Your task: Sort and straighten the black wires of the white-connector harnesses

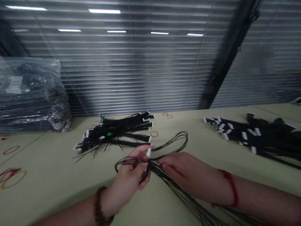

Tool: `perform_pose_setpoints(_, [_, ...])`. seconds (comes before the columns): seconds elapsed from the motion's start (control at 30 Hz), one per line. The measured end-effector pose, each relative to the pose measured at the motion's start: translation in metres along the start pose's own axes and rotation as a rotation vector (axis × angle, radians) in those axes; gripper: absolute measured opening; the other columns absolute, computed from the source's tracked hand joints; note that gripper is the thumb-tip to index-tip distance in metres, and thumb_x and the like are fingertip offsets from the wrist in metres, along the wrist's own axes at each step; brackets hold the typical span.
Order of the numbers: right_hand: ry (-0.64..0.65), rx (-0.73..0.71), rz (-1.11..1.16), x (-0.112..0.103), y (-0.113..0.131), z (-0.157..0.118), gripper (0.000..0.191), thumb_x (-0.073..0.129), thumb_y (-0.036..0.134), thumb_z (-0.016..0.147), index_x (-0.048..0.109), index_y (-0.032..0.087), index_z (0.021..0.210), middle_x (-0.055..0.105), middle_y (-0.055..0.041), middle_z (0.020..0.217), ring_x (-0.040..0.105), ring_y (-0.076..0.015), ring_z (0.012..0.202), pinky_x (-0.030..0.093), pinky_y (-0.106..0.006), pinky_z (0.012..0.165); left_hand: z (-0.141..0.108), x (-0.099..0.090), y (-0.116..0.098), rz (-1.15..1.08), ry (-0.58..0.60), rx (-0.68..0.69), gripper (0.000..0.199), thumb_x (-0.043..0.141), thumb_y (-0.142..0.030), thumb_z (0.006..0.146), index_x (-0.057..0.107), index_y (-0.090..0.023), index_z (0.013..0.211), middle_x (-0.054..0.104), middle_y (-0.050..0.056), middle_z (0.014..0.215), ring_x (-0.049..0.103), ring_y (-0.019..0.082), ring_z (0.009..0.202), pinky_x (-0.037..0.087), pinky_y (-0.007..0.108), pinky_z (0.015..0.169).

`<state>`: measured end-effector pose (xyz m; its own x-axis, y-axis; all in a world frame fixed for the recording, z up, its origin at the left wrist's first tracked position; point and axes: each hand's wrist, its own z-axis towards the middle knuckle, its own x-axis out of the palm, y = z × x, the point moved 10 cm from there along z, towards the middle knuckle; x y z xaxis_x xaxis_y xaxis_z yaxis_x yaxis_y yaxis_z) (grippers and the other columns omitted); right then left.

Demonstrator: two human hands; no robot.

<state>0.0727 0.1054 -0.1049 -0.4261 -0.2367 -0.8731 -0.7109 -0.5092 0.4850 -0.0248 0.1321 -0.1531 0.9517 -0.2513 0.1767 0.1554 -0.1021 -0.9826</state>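
My left hand (128, 179) and my right hand (178, 169) both grip a bundle of thin black wires (185, 197) near the middle of the table. The fingers of my left hand pinch the wires close to a white connector end (148, 153) that sticks up. My right hand closes on the same strands just beside it. A long wire loop (176, 141) rises beyond my hands, and the rest of the strands trail toward the table's near edge.
A heap of black wire harnesses with white ends (113, 133) lies just beyond my hands, and a larger heap (249, 135) lies to the right. Several red rubber bands (154, 134) are scattered on the pale green table top (47, 163). A plastic-wrapped stack (30, 97) stands at the back left, before window blinds.
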Motion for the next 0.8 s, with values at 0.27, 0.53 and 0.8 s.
perform_pose_setpoints(0.27, [-0.046, 0.004, 0.153, -0.005, -0.001, -0.005, 0.032, 0.047, 0.023, 0.090, 0.056, 0.015, 0.061, 0.041, 0.0072, 0.050, 0.035, -0.0030, 0.047, 0.024, -0.015, 0.044, -0.012, 0.027, -0.004, -0.100, 0.210, -0.010, 0.023, 0.058, -0.026, 0.079, 0.049, -0.019, 0.098, 0.046, -0.008, 0.057, 0.032, 0.003, 0.032, 0.025, 0.011, 0.029])
perform_pose_setpoints(0.53, [-0.226, -0.064, -0.021, -0.011, 0.008, -0.014, 0.026, 0.040, 0.018, 0.089, 0.063, 0.015, 0.077, 0.060, -0.0017, 0.070, 0.052, -0.0123, 0.062, 0.032, -0.026, 0.061, -0.012, 0.019, 0.011, -0.039, 0.108, -0.088, 0.030, 0.055, -0.034, 0.084, 0.045, -0.020, 0.108, 0.044, -0.008, 0.058, 0.036, 0.005, 0.036, 0.027, 0.013, 0.030])
perform_pose_setpoints(0.8, [0.237, 0.113, 0.783, -0.033, -0.006, -0.023, 0.020, 0.045, 0.021, 0.082, 0.063, 0.016, 0.075, 0.052, 0.0014, 0.054, 0.049, -0.0073, 0.047, 0.038, -0.016, 0.046, -0.010, 0.009, 0.020, 0.030, 0.028, -0.206, 0.029, 0.051, -0.031, 0.086, 0.045, -0.020, 0.113, 0.042, -0.007, 0.055, 0.041, 0.008, 0.042, 0.028, 0.013, 0.036])
